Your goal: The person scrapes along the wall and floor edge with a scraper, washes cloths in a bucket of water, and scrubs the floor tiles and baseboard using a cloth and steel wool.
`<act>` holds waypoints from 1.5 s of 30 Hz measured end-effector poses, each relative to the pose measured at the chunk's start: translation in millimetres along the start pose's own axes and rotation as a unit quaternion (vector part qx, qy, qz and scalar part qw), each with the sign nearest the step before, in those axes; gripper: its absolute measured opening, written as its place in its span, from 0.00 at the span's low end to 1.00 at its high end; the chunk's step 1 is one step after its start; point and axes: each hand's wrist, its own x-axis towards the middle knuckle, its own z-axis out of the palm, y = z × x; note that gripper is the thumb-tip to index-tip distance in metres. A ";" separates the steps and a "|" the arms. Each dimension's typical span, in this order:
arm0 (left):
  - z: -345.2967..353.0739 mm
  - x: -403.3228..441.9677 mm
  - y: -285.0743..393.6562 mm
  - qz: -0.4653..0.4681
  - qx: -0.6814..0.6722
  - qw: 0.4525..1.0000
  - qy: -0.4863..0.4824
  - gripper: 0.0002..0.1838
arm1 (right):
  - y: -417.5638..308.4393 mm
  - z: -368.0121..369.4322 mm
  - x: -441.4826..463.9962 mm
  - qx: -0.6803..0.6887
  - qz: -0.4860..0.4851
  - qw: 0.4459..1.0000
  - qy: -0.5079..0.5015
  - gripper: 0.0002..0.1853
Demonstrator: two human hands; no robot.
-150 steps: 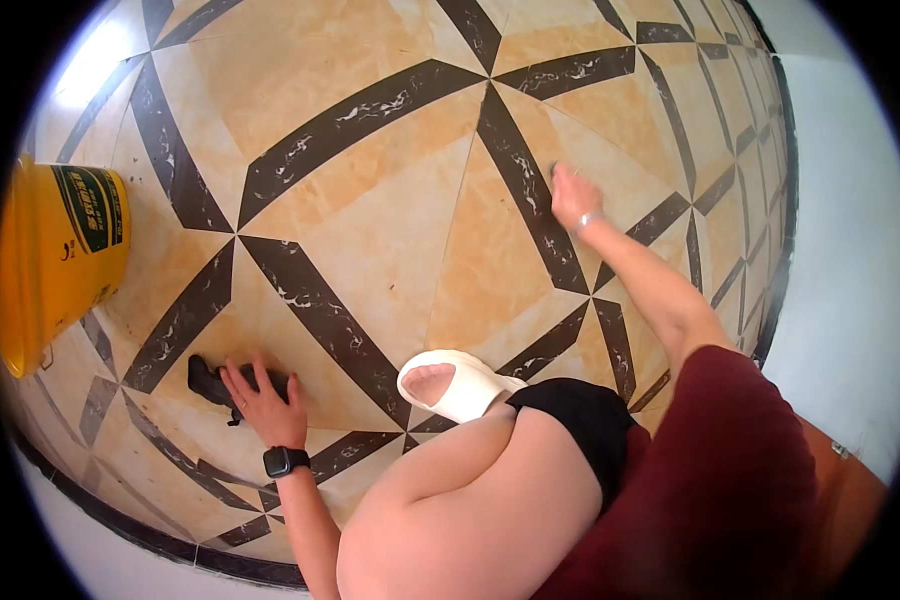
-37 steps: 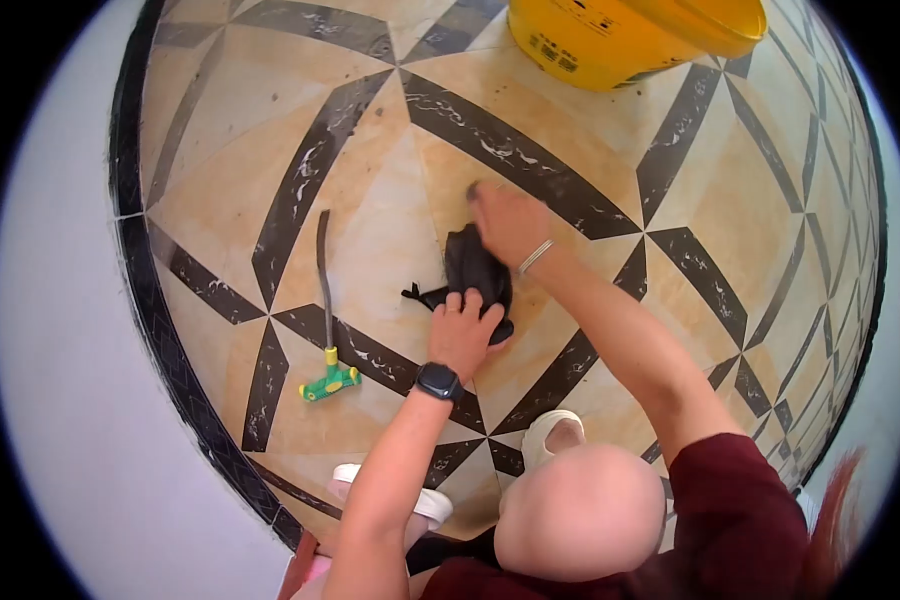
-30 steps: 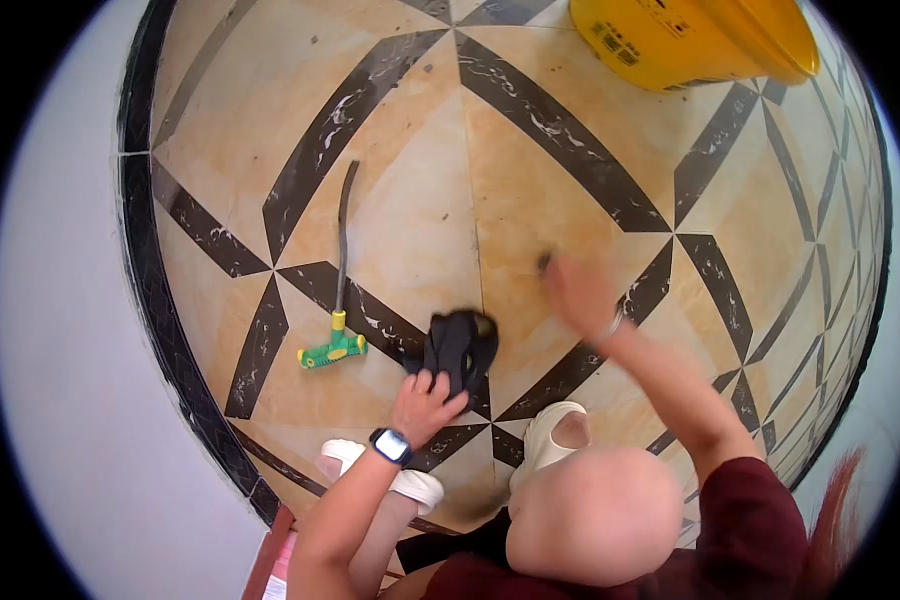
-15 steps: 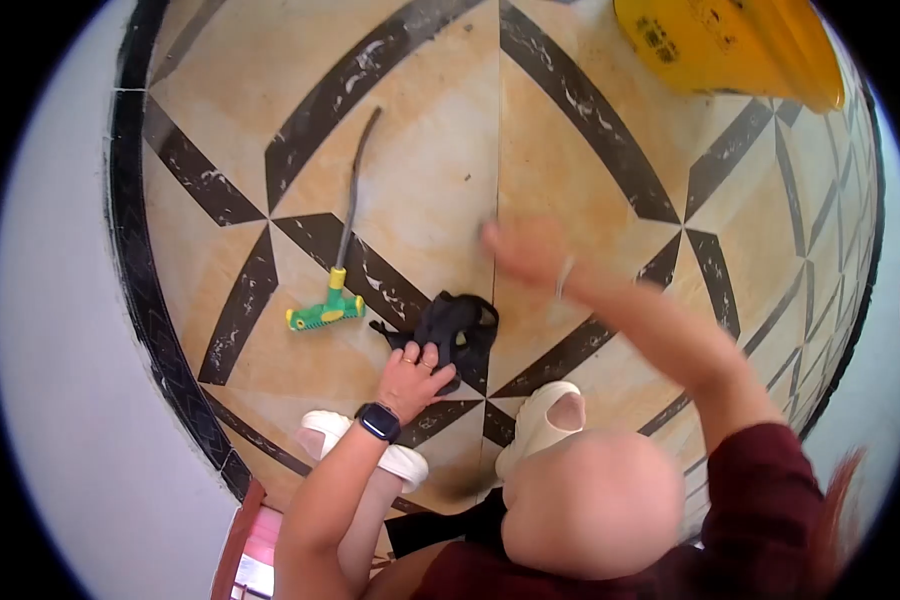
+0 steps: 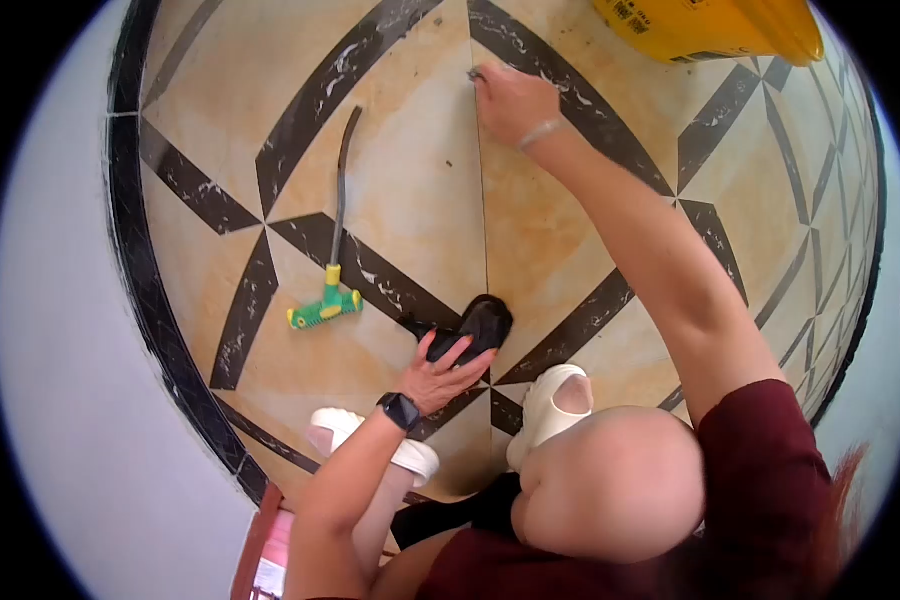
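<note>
Nearby, I'm watching the left hand (image 5: 436,384) resting spread fingers on the crumpled black fabric bundle (image 5: 486,322), whose rounded end is pointing away rightward; farther off, the right hand (image 5: 518,104) is pinching a small dark object (image 5: 475,75), well apart from the bundle.

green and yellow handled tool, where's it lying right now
In the head view, the green and yellow handled tool lies on the tiled floor, left of the black item under the left hand.
</note>
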 end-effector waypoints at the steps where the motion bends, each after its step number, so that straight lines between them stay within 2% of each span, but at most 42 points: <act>1: 2.0 15.4 -11.4 -0.021 -0.012 0.999 -0.025 0.26 | 4.1 -6.4 -2.0 0.061 0.041 0.996 0.045 0.09; 3: 3.9 64.8 -40.4 -0.089 -0.055 0.993 -0.057 0.23 | 10.6 -35.2 -50.4 0.163 0.163 0.972 0.041 0.11; 4: 8.3 95.1 -67.4 -0.114 -0.039 0.992 -0.024 0.25 | 15.8 -44.7 -81.5 0.193 0.195 0.958 0.088 0.11; 6: 6.3 167.1 -139.7 -0.175 0.015 0.978 0.115 0.26 | 22.3 -63.9 -144.3 0.279 0.268 0.913 0.129 0.13; 7: 0.2 204.2 -181.9 -0.185 0.020 0.962 0.198 0.25 | 33.1 -64.4 -178.6 0.228 0.290 0.920 0.134 0.11; 8: -12.2 235.4 -222.1 -0.200 0.023 0.964 0.174 0.26 | 39.7 -67.7 -210.6 0.242 0.278 0.918 0.146 0.09; 9: -30.2 261.8 -253.4 -0.197 0.081 0.969 0.122 0.23 | 42.1 -72.7 -240.6 0.258 0.290 0.910 0.149 0.08; 11: -82.3 296.0 -253.4 -0.245 0.067 0.948 0.191 0.13 | 46.1 -86.4 -297.5 0.255 0.367 0.888 0.110 0.07; 13: -104.9 288.3 -234.2 -0.207 0.003 0.920 0.332 0.11 | 40.1 -96.9 -333.0 0.294 0.424 0.848 0.118 0.07; 14: -115.1 272.2 -214.1 -0.147 -0.001 0.918 0.370 0.11 | 35.3 -104.6 -339.5 0.276 0.411 0.862 0.108 0.06; 15: -124.0 249.7 -189.6 -0.084 -0.003 0.909 0.408 0.12 | 29.6 -108.5 -345.1 0.305 0.419 0.849 0.104 0.06; 17: -108.7 179.1 -145.4 -0.078 0.007 0.950 0.303 0.20 | 22.0 -109.0 -341.6 0.362 0.426 0.821 0.113 0.06; 18: -94.2 150.7 -125.5 -0.018 -0.007 0.948 0.319 0.15 | 15.0 -109.9 -332.5 0.383 0.433 0.807 0.118 0.06; 19: -93.5 114.6 -94.4 -0.007 -0.031 0.970 0.241 0.18 | 15.1 -109.3 -326.9 0.368 0.424 0.821 0.105 0.06; 21: -68.4 38.4 -26.1 -0.047 -0.133 0.988 0.058 0.17 | 18.0 -107.3 -317.6 0.336 0.404 0.847 0.079 0.07; 23: -45.6 -24.5 36.3 -0.018 -0.175 0.984 -0.042 0.14 | 20.2 -102.4 -311.4 0.326 0.377 0.865 0.055 0.08; 25: -10.6 -77.5 81.2 0.063 -0.159 0.959 -0.226 0.21 | 18.7 -94.4 -303.9 0.340 0.355 0.870 0.035 0.08; 27: 17.1 -82.0 83.8 0.109 -0.114 0.958 -0.239 0.23 | 10.1 -89.9 -298.6 0.354 0.360 0.863 0.029 0.08; 30: 28.7 -79.9 58.2 0.189 -0.156 0.951 -0.190 0.21 | 4.7 -85.7 -296.1 0.357 0.366 0.860 0.013 0.08; 32: 44.6 -69.3 32.3 0.292 0.047 0.952 -0.081 0.17 | 7.0 -77.0 -298.2 0.376 0.378 0.846 0.009 0.08; 33: 32.5 -48.6 16.4 0.214 -0.165 0.953 -0.135 0.16 | 8.9 -75.9 -299.0 0.372 0.390 0.842 0.000 0.09; 35: 32.5 -5.5 -26.5 0.194 -0.137 0.969 -0.075 0.17 | 13.6 -71.6 -299.7 0.367 0.413 0.834 -0.016 0.10; 36: 21.8 29.2 -48.0 0.159 -0.096 0.979 -0.083 0.19 | 16.6 -67.6 -299.7 0.381 0.414 0.827 0.008 0.09; 37: 20.4 64.9 -71.9 0.130 0.007 0.991 -0.043 0.21 | 20.4 -62.0 -300.1 0.395 0.414 0.819 0.033 0.09; 38: -0.5 104.9 -103.4 0.082 -0.009 0.996 -0.034 0.21 | 24.3 -58.6 -300.9 0.409 0.413 0.811 0.060 0.09; 39: 8.1 133.8 -141.5 0.038 0.011 0.998 0.050 0.21 | 29.0 -58.2 -302.6 0.416 0.422 0.802 0.076 0.09; 40: -15.3 169.2 -165.1 -0.117 -0.017 0.992 0.031 0.17 | 35.2 -59.8 -304.6 0.421 0.429 0.794 0.093 0.09; 41: -29.1 205.1 -196.6 -0.035 0.051 0.954 0.294 0.13 | 41.1 -62.3 -306.4 0.425 0.435 0.786 0.111 0.09; 42: -44.9 221.4 -206.5 -0.193 -0.001 0.927 0.321 0.12 | 46.4 -65.9 -307.8 0.429 0.444 0.775 0.133 0.09; 43: -56.9 238.3 -211.2 -0.344 -0.057 0.874 0.338 0.12 | 51.6 -71.3 -311.0 0.434 0.454 0.763 0.157 0.09; 44: -79.9 252.5 -187.2 -0.383 -0.193 0.825 0.367 0.11 | 56.0 -75.6 -316.3 0.437 0.466 0.748 0.183 0.09; 45: -99.2 257.4 -155.6 -0.414 -0.328 0.758 0.382 0.10 | 60.5 -80.1 -323.4 0.398 0.465 0.765 0.200 0.09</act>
